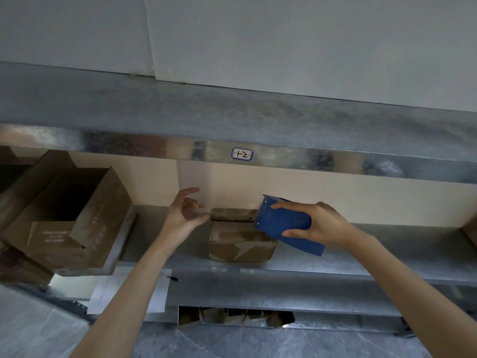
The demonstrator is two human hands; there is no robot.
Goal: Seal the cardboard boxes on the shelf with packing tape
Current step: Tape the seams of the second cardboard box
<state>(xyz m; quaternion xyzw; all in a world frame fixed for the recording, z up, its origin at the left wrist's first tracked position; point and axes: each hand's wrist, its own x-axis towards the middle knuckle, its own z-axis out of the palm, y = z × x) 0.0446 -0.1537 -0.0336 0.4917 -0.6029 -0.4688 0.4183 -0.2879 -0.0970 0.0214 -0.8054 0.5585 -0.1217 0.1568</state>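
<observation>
A small brown cardboard box [240, 239] sits on the metal shelf [361, 262] in the middle of the view, its top flaps closed and shiny tape across its front. My right hand [320, 224] grips a blue tape dispenser [284, 223] held at the box's upper right corner. My left hand [184, 211] hovers just left of the box, palm toward it, fingers loosely curled; a thin strip of clear tape seems to run from its fingertips to the box, but I cannot tell for sure.
A large open cardboard box [67, 220] lies tilted at the left end of the shelf. An upper shelf beam carries a label [241, 154] reading 1-2. Sheets of paper [124, 290] hang below the shelf edge. More cardboard [232, 316] shows on a lower level.
</observation>
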